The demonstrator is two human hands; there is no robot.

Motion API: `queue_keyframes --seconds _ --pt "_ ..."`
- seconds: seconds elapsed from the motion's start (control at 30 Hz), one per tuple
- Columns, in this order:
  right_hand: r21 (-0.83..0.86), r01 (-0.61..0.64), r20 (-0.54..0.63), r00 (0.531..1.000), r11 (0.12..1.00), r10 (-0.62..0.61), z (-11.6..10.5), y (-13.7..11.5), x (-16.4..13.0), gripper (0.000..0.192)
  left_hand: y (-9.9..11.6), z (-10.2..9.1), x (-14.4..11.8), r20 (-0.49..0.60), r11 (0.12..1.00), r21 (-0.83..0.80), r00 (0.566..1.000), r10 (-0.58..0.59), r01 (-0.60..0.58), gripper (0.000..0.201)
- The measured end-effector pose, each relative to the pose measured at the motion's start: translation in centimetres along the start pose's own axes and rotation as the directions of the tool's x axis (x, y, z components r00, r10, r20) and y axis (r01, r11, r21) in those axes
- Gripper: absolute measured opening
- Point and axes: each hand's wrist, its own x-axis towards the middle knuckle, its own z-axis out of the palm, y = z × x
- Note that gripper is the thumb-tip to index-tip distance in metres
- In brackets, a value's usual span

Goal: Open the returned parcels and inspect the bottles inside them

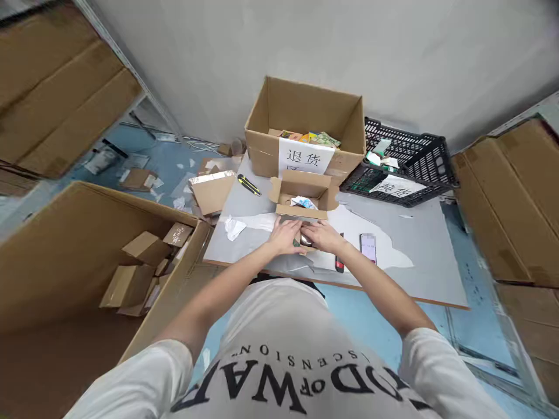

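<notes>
On the table (430, 256), a shiny, rounded item (306, 239) sits between left hand (285, 235) and right hand (322, 236), fingers curled; grip cannot be confirmed. Probably stiff, slippery; hold opposite sides.

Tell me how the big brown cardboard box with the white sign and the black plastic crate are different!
The big brown cardboard box has solid walls, but the black plastic crate has holes in its sides. The box holds colourful things; the crate holds white-and-green things. Both have open tops and white signs.
</notes>
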Motion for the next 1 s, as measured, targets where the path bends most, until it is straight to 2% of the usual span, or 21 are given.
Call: queue_keyframes --seconds 0.13,0.23,0.33,0.53,0.67,0.8,1.0 --pt "-0.060 0.017 0.047 0.999 0.998 -0.014 0.0 -0.3 0.9 0.045 -0.4 0.9 0.4 0.008 0.994 -0.105 1.000 -0.023 0.024 0.112" --pt "-0.110 0.020 0.063 0.998 0.994 -0.014 0.2 -0.8 1.4 0.043 -0.9 2.0 0.7 -0.006 0.966 -0.257 1.000 -0.021 0.019 0.123" --pt "-0.139 0.043 0.064 0.997 0.989 -0.034 0.4 -0.8 1.7 0.035 -1.3 3.1 0.9 -0.044 0.937 -0.349 0.999 -0.026 0.008 0.119" --pt "-0.089 0.130 0.083 0.989 0.988 -0.123 0.2 0.1 1.9 0.031 -1.1 3.7 1.1 -0.099 0.930 -0.367 0.994 -0.042 0.003 0.109" --pt "-0.034 0.121 0.103 0.988 0.992 -0.117 -0.6 0.4 1.6 0.029 -0.7 3.5 1.2 -0.087 0.940 -0.340 0.995 -0.052 0.019 0.103" --pt "0.028 0.077 0.077 0.994 0.997 -0.079 -2.1 0.9 1.1 0.029 -0.5 3.3 1.3 -0.092 0.953 -0.303 0.995 -0.041 0.012 0.097" --pt "0.079 0.070 -0.001 0.998 0.994 -0.070 -4.9 1.9 0.0 0.039 -0.4 3.1 1.5 -0.110 0.953 -0.303 0.994 -0.018 -0.016 0.091"
